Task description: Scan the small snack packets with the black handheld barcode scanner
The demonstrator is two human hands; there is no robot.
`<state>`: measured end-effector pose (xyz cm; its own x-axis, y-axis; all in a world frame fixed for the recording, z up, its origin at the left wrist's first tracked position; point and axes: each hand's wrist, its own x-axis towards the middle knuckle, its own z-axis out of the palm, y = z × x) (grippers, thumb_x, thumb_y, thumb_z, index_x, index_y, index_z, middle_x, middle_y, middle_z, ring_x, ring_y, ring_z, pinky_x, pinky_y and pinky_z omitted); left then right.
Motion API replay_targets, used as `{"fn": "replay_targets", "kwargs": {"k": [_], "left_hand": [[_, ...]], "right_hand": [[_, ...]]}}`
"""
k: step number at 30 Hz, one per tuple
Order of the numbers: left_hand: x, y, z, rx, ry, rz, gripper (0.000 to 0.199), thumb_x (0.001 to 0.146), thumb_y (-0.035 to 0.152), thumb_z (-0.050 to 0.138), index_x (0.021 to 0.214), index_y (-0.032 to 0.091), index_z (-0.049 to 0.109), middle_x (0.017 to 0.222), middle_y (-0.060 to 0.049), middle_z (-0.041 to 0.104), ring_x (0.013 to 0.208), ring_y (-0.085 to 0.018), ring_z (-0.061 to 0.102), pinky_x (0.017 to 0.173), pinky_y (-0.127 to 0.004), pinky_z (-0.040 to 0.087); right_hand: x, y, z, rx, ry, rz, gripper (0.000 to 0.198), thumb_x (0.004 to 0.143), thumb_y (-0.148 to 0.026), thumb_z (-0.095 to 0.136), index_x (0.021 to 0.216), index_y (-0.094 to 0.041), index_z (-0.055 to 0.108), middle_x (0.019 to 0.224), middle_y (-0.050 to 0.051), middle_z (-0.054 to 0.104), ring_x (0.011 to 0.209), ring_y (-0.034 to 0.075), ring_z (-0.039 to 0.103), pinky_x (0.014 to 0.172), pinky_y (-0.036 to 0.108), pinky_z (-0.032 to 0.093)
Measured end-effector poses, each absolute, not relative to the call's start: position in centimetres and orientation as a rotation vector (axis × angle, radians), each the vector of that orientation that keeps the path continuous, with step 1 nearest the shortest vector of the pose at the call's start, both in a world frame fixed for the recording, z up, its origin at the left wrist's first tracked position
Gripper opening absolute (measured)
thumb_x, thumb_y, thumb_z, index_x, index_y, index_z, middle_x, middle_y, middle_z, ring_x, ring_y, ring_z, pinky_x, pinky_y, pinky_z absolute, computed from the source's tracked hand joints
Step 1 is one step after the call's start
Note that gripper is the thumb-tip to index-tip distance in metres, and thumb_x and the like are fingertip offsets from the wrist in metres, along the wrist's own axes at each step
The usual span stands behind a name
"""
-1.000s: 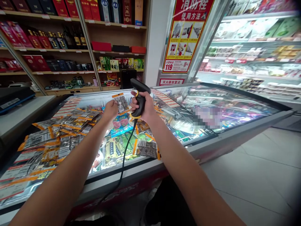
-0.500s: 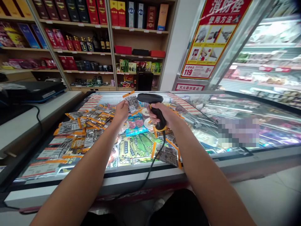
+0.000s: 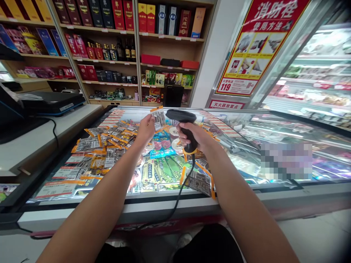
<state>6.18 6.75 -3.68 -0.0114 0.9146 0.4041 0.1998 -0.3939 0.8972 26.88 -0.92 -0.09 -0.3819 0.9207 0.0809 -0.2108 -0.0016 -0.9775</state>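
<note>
Between the fingers of my left hand [image 3: 146, 128] is a small snack packet [image 3: 158, 119] with orange ends, held up with its printed side toward me. My right hand [image 3: 193, 136] is wrapped round the handle of a black barcode scanner [image 3: 181, 116], whose head is level with the packet and a short gap to its right. The scanner's cable [image 3: 179, 195] hangs down over the freezer's front edge. Many similar packets [image 3: 117, 137] lie heaped on the glass at the left. Another packet [image 3: 199, 181] lies below my right hand.
Under the glass of the chest freezer [image 3: 90, 215] are green ice-lolly packs [image 3: 170, 170] and round tubs. A counter with a black scale [image 3: 52, 102] stands at the left. Behind are shelves of boxes [image 3: 117, 16] and a red fire-hydrant poster [image 3: 246, 47].
The view has shifted slightly, so the scene sits a little further right. The packet in my left hand is more upright. Both hands keep their holds.
</note>
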Motion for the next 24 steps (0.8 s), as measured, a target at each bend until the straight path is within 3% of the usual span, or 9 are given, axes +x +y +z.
{"fn": "replay_targets", "kwargs": {"k": [3, 6, 10, 16, 17, 19, 21, 24], "left_hand": [[5.5, 5.1, -2.2, 2.125, 1.300, 1.561, 0.033, 0.101, 0.031, 0.042, 0.112, 0.019, 0.071, 0.111, -0.010, 0.068, 0.095, -0.023, 0.065, 0.091, -0.035, 0.051], [5.6, 3.3, -1.4, 2.495, 1.533, 1.296, 0.040, 0.102, 0.032, 0.041, 0.127, 0.024, 0.071, 0.129, -0.012, 0.061, 0.102, -0.025, 0.064, 0.086, -0.036, 0.051], [6.5, 2.5, -1.7, 2.831, 1.636, 0.687, 0.040, 0.100, 0.024, 0.043, 0.125, 0.024, 0.074, 0.123, -0.014, 0.061, 0.111, -0.029, 0.062, 0.082, -0.037, 0.051], [5.1, 4.0, -2.3, 2.747, 1.880, 0.328, 0.037, 0.095, 0.016, 0.045, 0.113, 0.016, 0.077, 0.121, -0.019, 0.068, 0.115, -0.034, 0.064, 0.095, -0.043, 0.051], [4.7, 4.3, -2.2, 2.665, 1.945, 0.271, 0.036, 0.093, 0.016, 0.047, 0.114, 0.015, 0.076, 0.121, -0.020, 0.070, 0.114, -0.035, 0.066, 0.094, -0.043, 0.052], [4.0, 4.7, -2.1, 2.541, 2.031, 0.182, 0.037, 0.091, 0.017, 0.050, 0.118, 0.012, 0.074, 0.123, -0.022, 0.071, 0.114, -0.037, 0.067, 0.092, -0.044, 0.054], [4.0, 4.6, -1.9, 2.523, 2.070, 0.161, 0.038, 0.091, 0.017, 0.050, 0.120, 0.009, 0.073, 0.124, -0.024, 0.072, 0.118, -0.039, 0.066, 0.096, -0.047, 0.052], [5.5, 3.2, -1.7, 2.646, 1.961, 0.185, 0.037, 0.094, 0.019, 0.048, 0.120, 0.010, 0.072, 0.125, -0.023, 0.071, 0.125, -0.039, 0.062, 0.104, -0.050, 0.047]], "right_hand": [[27.8, -0.7, 0.5, -0.640, -1.113, 1.547, 0.026, 0.078, -0.040, 0.075, 0.085, -0.021, 0.058, 0.058, -0.009, 0.043, 0.042, 0.006, 0.033, 0.043, 0.022, 0.033], [29.6, -0.5, 1.0, -0.445, -0.861, 1.494, 0.023, 0.077, -0.035, 0.073, 0.088, -0.022, 0.057, 0.056, -0.012, 0.040, 0.040, 0.006, 0.031, 0.044, 0.022, 0.035], [32.3, 0.3, 1.0, -0.167, -0.611, 1.441, 0.018, 0.078, -0.023, 0.068, 0.089, -0.024, 0.055, 0.055, -0.012, 0.046, 0.040, 0.007, 0.037, 0.044, 0.023, 0.037], [36.6, 1.4, 1.9, -0.122, -0.500, 1.288, 0.009, 0.080, -0.019, 0.061, 0.079, -0.023, 0.053, 0.053, -0.009, 0.043, 0.044, 0.006, 0.038, 0.045, 0.022, 0.035], [37.5, 1.2, 2.1, -0.186, -0.569, 1.259, 0.010, 0.084, -0.021, 0.058, 0.075, -0.022, 0.053, 0.054, -0.009, 0.042, 0.046, 0.004, 0.038, 0.046, 0.021, 0.032], [39.5, 0.5, 2.2, -0.264, -0.699, 1.233, 0.031, 0.094, -0.028, 0.040, 0.067, -0.019, 0.051, 0.056, -0.009, 0.039, 0.047, 0.000, 0.039, 0.048, 0.021, 0.027], [41.3, -0.2, 1.6, -0.250, -0.739, 1.270, 0.044, 0.096, -0.032, 0.024, 0.060, -0.015, 0.042, 0.059, -0.009, 0.040, 0.050, -0.005, 0.040, 0.050, 0.023, 0.025], [43.3, -0.7, -0.3, -0.134, -0.620, 1.351, 0.040, 0.094, -0.031, 0.025, 0.059, -0.015, 0.037, 0.058, -0.010, 0.045, 0.049, -0.006, 0.042, 0.049, 0.021, 0.024]]}}
